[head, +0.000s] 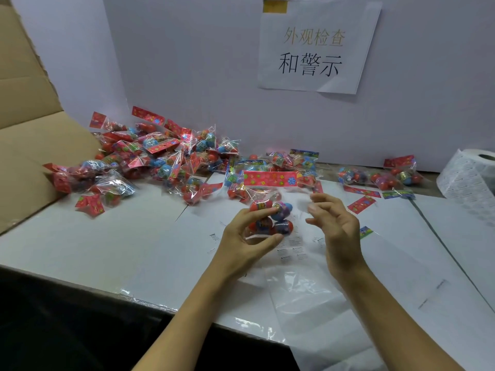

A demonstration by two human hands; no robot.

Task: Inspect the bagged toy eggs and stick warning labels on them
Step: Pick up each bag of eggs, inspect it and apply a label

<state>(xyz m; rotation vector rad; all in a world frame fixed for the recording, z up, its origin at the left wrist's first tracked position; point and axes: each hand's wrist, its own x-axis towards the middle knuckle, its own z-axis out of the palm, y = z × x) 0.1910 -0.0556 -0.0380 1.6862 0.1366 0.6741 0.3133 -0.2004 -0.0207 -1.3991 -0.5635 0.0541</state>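
Observation:
My left hand [247, 236] grips a clear bag of toy eggs [272, 216], red and blue, with a red flowered header card standing up above it. Thumb below and fingers above pinch the eggs through the plastic. My right hand [334, 223] hovers just right of the bag with fingers loosely bent, and I cannot tell whether it pinches a small label. A strip of white warning labels [292, 250] lies on the table under the bag.
A heap of bagged eggs [150, 159] fills the back left, beside an open cardboard box [32, 145]. A few more bags [383, 178] lie at the back right. A roll of labels [471, 172] stands at the far right. Clear liner film [308, 303] hangs over the front edge.

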